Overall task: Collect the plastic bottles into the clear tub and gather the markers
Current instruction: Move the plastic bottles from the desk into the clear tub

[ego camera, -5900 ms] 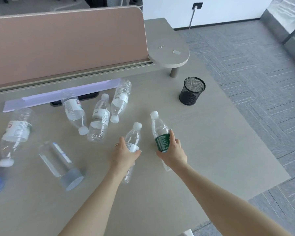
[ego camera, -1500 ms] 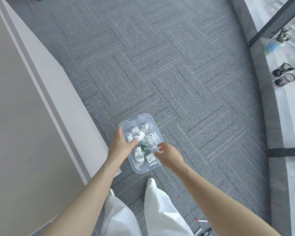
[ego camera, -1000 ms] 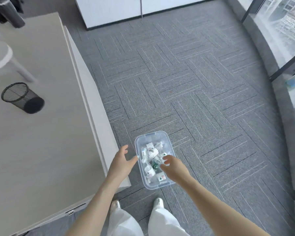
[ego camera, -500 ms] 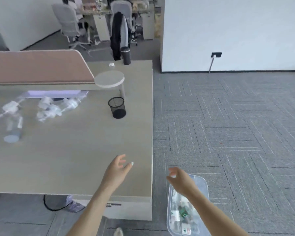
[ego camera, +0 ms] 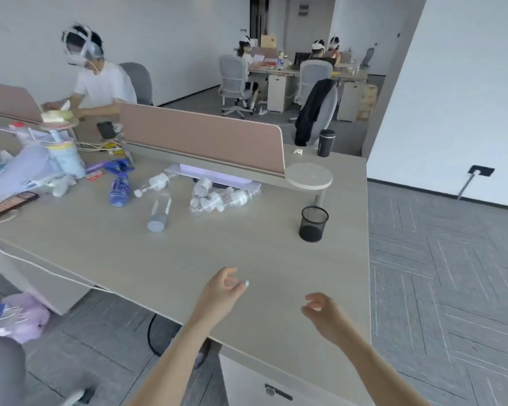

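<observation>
Left hand point(ego camera: 222, 291): grip loose, fingers slack and apart, holding nothing, above the near tabletop point(ego camera: 247, 253). Right hand point(ego camera: 324, 313): likewise slack and empty, near the tabletop's right edge. Black mesh pen cup point(ego camera: 313, 224): upright, well beyond both hands. Clear plastic bottles point(ego camera: 217, 197): lying in a cluster below the pink divider panel point(ego camera: 203, 136); another clear bottle point(ego camera: 159, 210) and a blue bottle point(ego camera: 119, 187) lie to their left. Round shelf point(ego camera: 308, 175): at the divider's end. Dark tumbler point(ego camera: 325, 143): behind it. Floor: grey patterned carpet point(ego camera: 446, 259). Background: office chairs, seated people. Clear tub, markers: out of view.
</observation>
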The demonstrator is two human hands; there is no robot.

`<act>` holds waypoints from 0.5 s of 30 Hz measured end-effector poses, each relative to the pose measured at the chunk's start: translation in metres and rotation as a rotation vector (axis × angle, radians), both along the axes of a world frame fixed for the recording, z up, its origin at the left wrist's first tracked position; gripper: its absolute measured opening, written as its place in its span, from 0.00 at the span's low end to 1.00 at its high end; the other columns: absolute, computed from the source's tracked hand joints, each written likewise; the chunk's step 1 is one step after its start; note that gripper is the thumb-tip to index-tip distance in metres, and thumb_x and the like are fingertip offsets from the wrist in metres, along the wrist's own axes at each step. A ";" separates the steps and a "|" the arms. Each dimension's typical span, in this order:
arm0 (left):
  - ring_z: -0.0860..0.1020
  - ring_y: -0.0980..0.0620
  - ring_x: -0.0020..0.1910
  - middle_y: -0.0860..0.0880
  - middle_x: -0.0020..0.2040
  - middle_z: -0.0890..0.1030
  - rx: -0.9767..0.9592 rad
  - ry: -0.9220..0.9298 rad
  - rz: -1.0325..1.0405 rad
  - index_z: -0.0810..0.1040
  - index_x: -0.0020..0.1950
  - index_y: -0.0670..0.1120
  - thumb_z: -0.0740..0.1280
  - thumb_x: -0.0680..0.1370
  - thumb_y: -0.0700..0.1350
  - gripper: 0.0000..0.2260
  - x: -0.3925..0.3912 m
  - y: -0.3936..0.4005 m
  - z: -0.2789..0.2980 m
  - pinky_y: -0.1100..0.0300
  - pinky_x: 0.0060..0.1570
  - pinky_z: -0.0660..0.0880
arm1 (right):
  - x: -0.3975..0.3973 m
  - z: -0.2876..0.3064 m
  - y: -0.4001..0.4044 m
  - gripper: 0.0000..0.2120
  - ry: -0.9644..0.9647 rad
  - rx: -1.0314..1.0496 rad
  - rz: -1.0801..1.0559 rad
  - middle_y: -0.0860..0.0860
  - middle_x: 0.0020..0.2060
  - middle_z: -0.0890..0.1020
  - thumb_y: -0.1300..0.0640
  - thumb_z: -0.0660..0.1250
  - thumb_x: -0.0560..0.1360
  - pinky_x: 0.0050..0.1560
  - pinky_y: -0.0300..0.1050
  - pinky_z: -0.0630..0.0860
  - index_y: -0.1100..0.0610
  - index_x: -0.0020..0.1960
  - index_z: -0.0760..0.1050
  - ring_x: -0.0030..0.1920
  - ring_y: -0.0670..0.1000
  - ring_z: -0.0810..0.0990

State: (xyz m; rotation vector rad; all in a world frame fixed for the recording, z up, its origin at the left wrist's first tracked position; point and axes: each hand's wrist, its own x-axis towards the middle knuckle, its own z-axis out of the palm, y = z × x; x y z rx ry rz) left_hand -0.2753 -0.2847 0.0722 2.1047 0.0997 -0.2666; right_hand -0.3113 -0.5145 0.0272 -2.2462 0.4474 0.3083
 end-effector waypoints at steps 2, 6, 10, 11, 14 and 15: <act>0.78 0.49 0.58 0.46 0.60 0.79 0.017 -0.013 0.020 0.71 0.66 0.45 0.67 0.76 0.47 0.19 0.014 0.035 0.004 0.60 0.54 0.70 | 0.022 0.005 0.033 0.16 -0.005 0.021 0.007 0.50 0.55 0.80 0.54 0.65 0.75 0.50 0.43 0.73 0.53 0.63 0.73 0.49 0.50 0.78; 0.78 0.49 0.58 0.45 0.60 0.79 0.039 -0.016 0.051 0.71 0.66 0.45 0.67 0.76 0.47 0.19 0.041 0.106 0.010 0.61 0.52 0.71 | 0.063 0.011 0.102 0.16 -0.023 0.044 0.046 0.49 0.53 0.78 0.54 0.65 0.75 0.50 0.44 0.74 0.54 0.62 0.73 0.48 0.51 0.78; 0.77 0.49 0.58 0.45 0.60 0.78 0.043 -0.032 0.079 0.71 0.66 0.44 0.67 0.76 0.47 0.19 0.063 0.164 0.017 0.62 0.50 0.69 | 0.096 0.019 0.161 0.16 -0.052 0.052 0.084 0.49 0.53 0.78 0.54 0.66 0.75 0.49 0.43 0.73 0.54 0.62 0.74 0.48 0.51 0.78; 0.77 0.49 0.58 0.45 0.60 0.78 0.037 -0.031 0.087 0.71 0.66 0.44 0.67 0.76 0.47 0.19 0.067 0.176 0.017 0.62 0.50 0.68 | 0.103 0.021 0.173 0.16 -0.058 0.049 0.092 0.49 0.52 0.78 0.55 0.66 0.75 0.50 0.43 0.73 0.54 0.62 0.74 0.49 0.51 0.78; 0.77 0.48 0.58 0.44 0.60 0.78 0.025 -0.032 0.107 0.71 0.66 0.43 0.66 0.77 0.46 0.19 0.077 0.206 0.017 0.63 0.51 0.68 | 0.121 0.022 0.205 0.17 -0.067 0.037 0.114 0.48 0.49 0.77 0.56 0.66 0.75 0.52 0.44 0.73 0.56 0.62 0.75 0.50 0.50 0.77; 0.77 0.48 0.58 0.44 0.60 0.78 0.024 -0.026 0.110 0.70 0.66 0.43 0.66 0.77 0.46 0.19 0.081 0.215 0.016 0.63 0.51 0.67 | 0.127 0.022 0.213 0.16 -0.058 0.034 0.122 0.48 0.49 0.77 0.56 0.66 0.75 0.50 0.43 0.73 0.56 0.62 0.75 0.48 0.50 0.76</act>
